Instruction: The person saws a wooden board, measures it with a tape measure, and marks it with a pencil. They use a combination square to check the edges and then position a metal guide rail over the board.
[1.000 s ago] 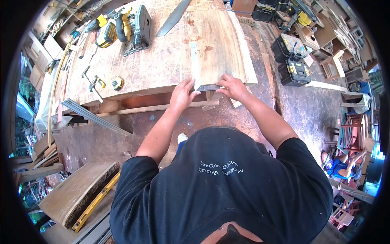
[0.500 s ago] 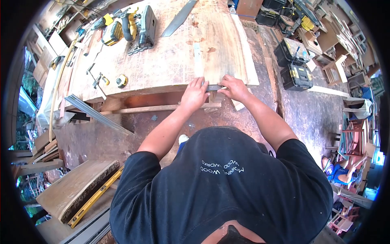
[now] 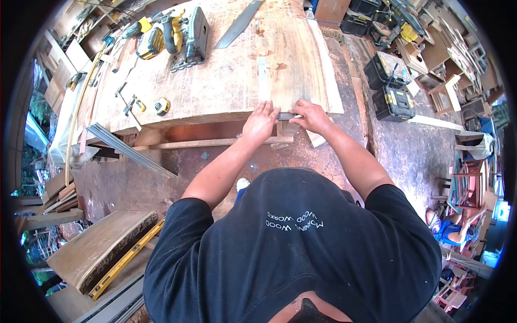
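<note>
Dark strip (image 3: pixel 285 116) at the near edge of the wooden slab (image 3: pixel 299 70), between right hand (image 3: pixel 311 116), gripping one end, and left hand (image 3: pixel 260 123), at the other, its closure indiscernible.

- Both ends of the dark strip (image 3: pixel 285 116) are hidden by the left hand (image 3: pixel 259 123) and right hand (image 3: pixel 312 117); any markings are too small to read.
- The saw (image 3: pixel 238 27) is cut off by the top edge.
- The black shirt (image 3: pixel 293 247) hides most of the legs and runs off the bottom edge.
- The distant person (image 3: pixel 452 231) is small and blurred.
</note>
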`<state>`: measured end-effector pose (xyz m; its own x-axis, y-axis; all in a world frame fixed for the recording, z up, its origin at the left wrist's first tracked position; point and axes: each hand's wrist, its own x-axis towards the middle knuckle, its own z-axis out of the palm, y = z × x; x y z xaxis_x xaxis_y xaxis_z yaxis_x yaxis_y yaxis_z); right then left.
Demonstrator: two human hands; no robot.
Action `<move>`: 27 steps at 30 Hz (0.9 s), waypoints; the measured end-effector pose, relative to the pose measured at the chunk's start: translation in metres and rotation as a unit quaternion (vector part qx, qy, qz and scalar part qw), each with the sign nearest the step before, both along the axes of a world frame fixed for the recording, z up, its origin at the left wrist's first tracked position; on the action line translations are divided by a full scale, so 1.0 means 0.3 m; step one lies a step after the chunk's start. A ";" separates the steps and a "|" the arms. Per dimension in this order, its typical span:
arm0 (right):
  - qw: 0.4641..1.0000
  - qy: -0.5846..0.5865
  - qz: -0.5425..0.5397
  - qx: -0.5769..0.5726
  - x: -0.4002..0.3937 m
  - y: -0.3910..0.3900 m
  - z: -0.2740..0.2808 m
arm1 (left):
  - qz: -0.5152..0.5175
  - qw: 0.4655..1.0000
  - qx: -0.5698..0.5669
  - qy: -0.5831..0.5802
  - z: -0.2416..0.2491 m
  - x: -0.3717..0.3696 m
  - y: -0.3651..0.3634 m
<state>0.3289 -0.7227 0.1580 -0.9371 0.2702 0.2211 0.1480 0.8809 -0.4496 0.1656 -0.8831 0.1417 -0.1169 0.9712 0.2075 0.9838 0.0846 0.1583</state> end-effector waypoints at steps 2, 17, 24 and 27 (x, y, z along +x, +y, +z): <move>1.000 0.001 0.002 0.000 -0.001 0.001 0.003 | -0.001 1.000 0.001 -0.001 -0.003 0.000 0.001; 1.000 0.010 0.008 -0.003 0.001 0.004 0.000 | 0.001 1.000 0.000 -0.012 0.001 0.001 -0.001; 1.000 0.006 0.003 0.004 0.000 0.003 -0.002 | 0.002 1.000 0.006 -0.014 0.005 0.008 0.007; 1.000 0.007 0.006 0.003 -0.001 0.003 -0.001 | 0.026 0.999 -0.020 -0.038 0.051 0.042 0.022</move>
